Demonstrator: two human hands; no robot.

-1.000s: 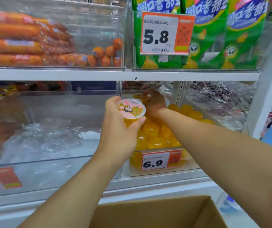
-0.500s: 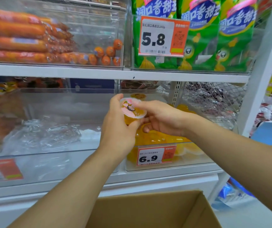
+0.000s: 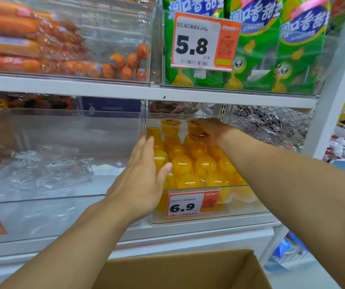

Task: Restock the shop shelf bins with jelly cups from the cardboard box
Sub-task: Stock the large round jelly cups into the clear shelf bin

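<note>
A clear shelf bin [image 3: 250, 210] with a 6.9 price tag holds several yellow jelly cups [image 3: 182, 163]. My right hand [image 3: 208, 131] reaches into the back of the bin and grips one jelly cup [image 3: 193, 127], set upright beside another upright cup [image 3: 169, 127]. My left hand [image 3: 142, 180] hovers in front of the bin's left corner, fingers spread, holding nothing. The cardboard box [image 3: 188, 272] sits below at the bottom edge; its inside is hidden.
To the left stands a large clear bin [image 3: 63, 201] with crumpled plastic wrap. The shelf above carries sausages [image 3: 21, 44] and green snack bags [image 3: 271, 49] behind a 5.8 tag. A white upright post [image 3: 334, 97] bounds the shelf on the right.
The jelly cup passed from my left hand to my right hand, which carried it to the back of the bin. My left hand let go and opened.
</note>
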